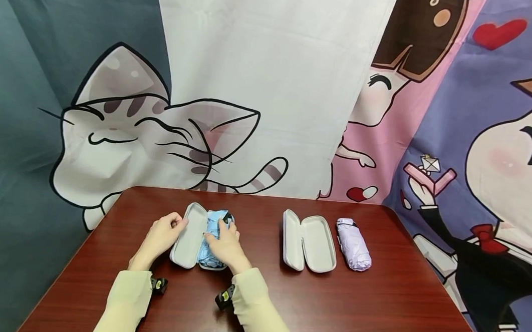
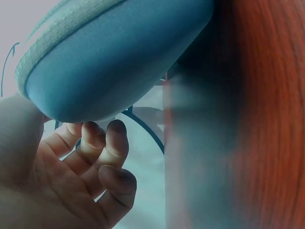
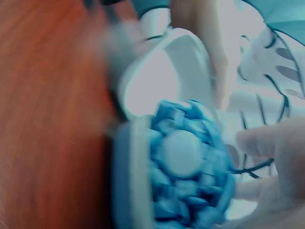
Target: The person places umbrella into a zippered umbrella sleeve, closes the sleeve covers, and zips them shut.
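Observation:
In the head view, a light-coloured case (image 1: pixel 193 237) lies open on the left part of the table. Its right half holds a folded blue umbrella (image 1: pixel 209 253); the right wrist view shows the round pale end (image 3: pixel 182 153) amid bunched fabric. My left hand (image 1: pixel 162 237) holds the outer edge of the lid (image 2: pixel 109 67) between thumb and curled forefinger, its other fingers below. Over the umbrella rests my right hand (image 1: pixel 227 243), fingers fairly straight and thumb spread toward the lid. Blur in the right wrist view hides its exact contact.
To the right on the brown table (image 1: pixel 330 310) stands a second open case (image 1: pixel 319 244), its visible half bare inside. Beside that lies a folded lavender umbrella (image 1: pixel 354 245). A cartoon-printed curtain (image 1: pixel 270 86) hangs behind the table.

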The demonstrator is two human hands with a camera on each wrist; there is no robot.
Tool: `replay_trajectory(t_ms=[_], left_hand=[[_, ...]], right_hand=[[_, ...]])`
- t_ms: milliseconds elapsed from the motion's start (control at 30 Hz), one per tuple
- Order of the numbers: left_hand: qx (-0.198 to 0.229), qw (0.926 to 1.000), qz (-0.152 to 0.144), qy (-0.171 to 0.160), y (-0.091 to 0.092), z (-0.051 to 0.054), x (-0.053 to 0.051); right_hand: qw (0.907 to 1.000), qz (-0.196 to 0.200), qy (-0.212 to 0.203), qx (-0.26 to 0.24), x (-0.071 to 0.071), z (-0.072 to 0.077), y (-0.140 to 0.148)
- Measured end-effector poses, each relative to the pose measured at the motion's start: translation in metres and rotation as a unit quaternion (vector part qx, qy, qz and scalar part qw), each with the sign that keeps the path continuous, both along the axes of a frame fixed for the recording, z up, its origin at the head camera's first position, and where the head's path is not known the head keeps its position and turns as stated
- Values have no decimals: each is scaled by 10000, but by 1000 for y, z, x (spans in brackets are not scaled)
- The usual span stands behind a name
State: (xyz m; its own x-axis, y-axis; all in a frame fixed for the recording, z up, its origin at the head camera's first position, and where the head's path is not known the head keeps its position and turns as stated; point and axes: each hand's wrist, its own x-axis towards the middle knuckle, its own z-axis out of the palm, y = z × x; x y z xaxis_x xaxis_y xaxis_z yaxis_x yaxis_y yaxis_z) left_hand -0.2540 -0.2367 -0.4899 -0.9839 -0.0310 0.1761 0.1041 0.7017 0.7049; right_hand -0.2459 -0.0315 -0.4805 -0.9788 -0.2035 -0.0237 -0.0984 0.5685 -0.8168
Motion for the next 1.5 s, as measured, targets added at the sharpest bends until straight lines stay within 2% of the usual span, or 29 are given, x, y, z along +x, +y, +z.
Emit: replay_trajectory(t_ms=[167,267,333,467,633,833,1067,1167,1300,1400,1500], left_hand=[[16,10000,40,13,0,0,1],[31,10000,-10,11,1,1,0],[58,10000,-37,28,2,2,0],[104,9999,30,37,2,2,0],[207,9997,78,-70,3,-1,-1],[493,9984,-80,-269,2,-1,-1],[908,9933,-382,-612,2,-2,-2],[1195,9850,-649,-1061,3,-3,-2],[1775,9652,-977,-1651,3,-4,-2],[2228,9510,-1089,-1850,4,-5,-2],[2582,9393,-1242,-1887,7,-6,-2]], right_hand=[[9974,-140,687,-166,-8,4,19],[9947,-341,852,-470,-16,2,34],[9941,-418,745,-665,-21,-1,45],[9910,-397,207,-1259,-26,-13,61],[9778,-372,-367,-2030,-27,-29,68],[9686,-276,-725,-2361,-27,-41,62],[9672,-249,-700,-2429,-29,-48,56],[9675,-291,-687,-2418,-30,-50,56],[9657,-288,-724,-2476,-29,-48,56],[9643,-272,-763,-2520,-29,-47,56],[9643,-290,-767,-2516,-29,-48,56]])
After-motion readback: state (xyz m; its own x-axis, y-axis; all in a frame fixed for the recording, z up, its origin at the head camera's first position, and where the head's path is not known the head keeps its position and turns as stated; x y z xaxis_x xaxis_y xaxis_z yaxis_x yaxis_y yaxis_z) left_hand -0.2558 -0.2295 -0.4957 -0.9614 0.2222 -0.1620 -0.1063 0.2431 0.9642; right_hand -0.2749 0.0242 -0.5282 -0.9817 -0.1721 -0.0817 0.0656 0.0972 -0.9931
